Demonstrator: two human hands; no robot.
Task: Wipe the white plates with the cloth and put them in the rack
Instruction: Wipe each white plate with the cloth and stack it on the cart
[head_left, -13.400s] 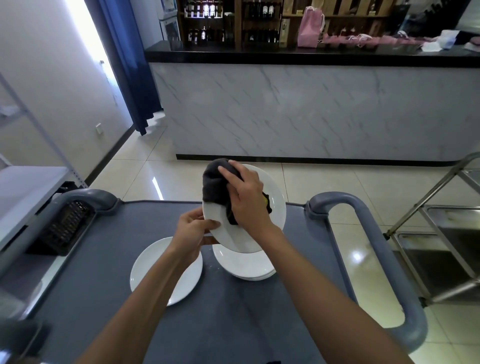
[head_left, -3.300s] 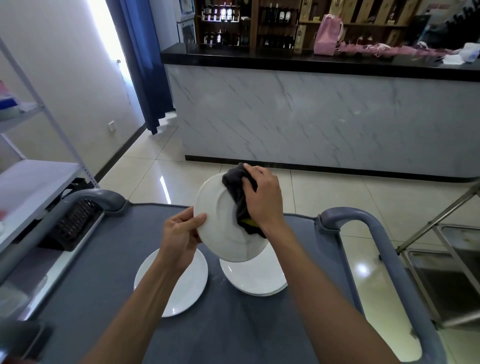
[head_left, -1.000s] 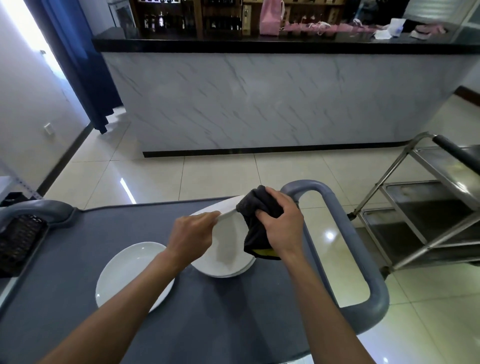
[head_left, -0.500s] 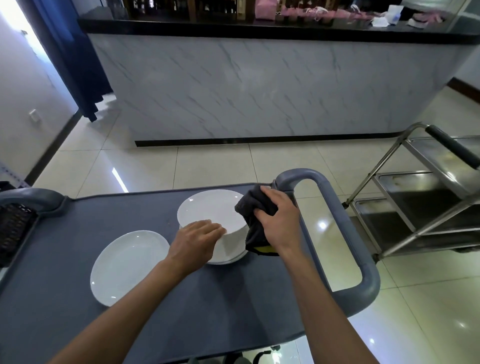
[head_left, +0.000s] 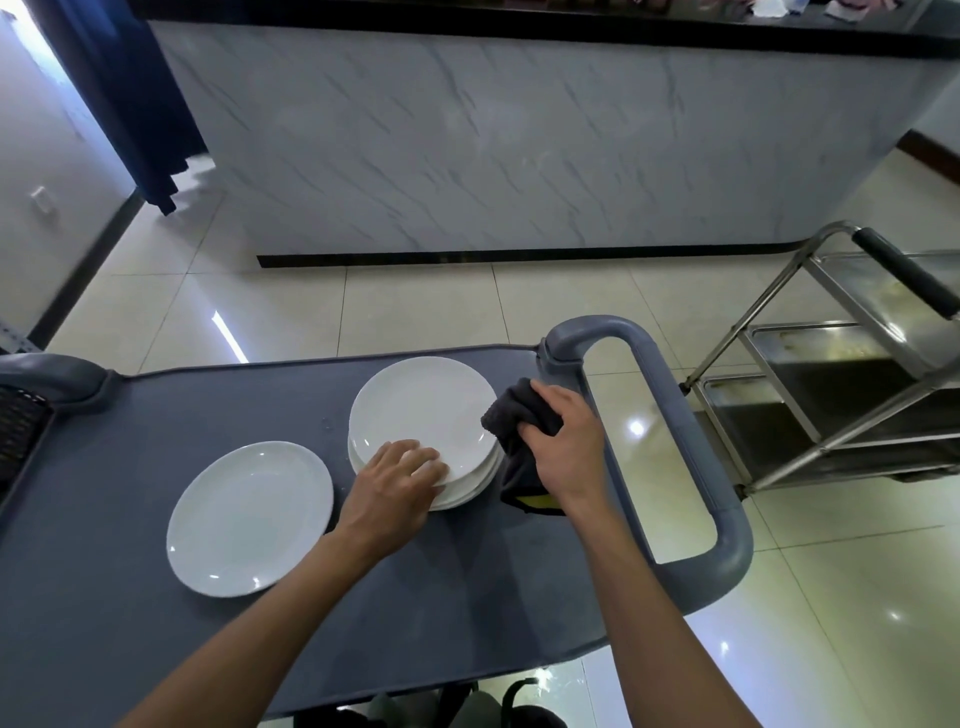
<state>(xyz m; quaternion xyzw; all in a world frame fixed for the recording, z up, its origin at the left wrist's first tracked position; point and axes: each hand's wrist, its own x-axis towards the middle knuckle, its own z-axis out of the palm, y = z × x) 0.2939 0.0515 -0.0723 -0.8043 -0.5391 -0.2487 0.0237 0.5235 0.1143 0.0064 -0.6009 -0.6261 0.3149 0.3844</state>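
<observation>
The dark cloth (head_left: 521, 446) is bunched in the right hand (head_left: 563, 441); the left hand (head_left: 395, 480) is laid flat on the plate stack (head_left: 423, 428), left of it. A single plate (head_left: 249, 517) lies nearer left on the cart top (head_left: 130, 467). If the top plate is dragged carelessly, the stack could be shifted.

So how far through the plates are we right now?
Done: nothing clearly racked. One white plate lies alone on the grey cart. In hand: left hand rests on the plate stack; right hand grips the dark cloth beside it. Left: wiping whichever plates remain, racking all.
</observation>
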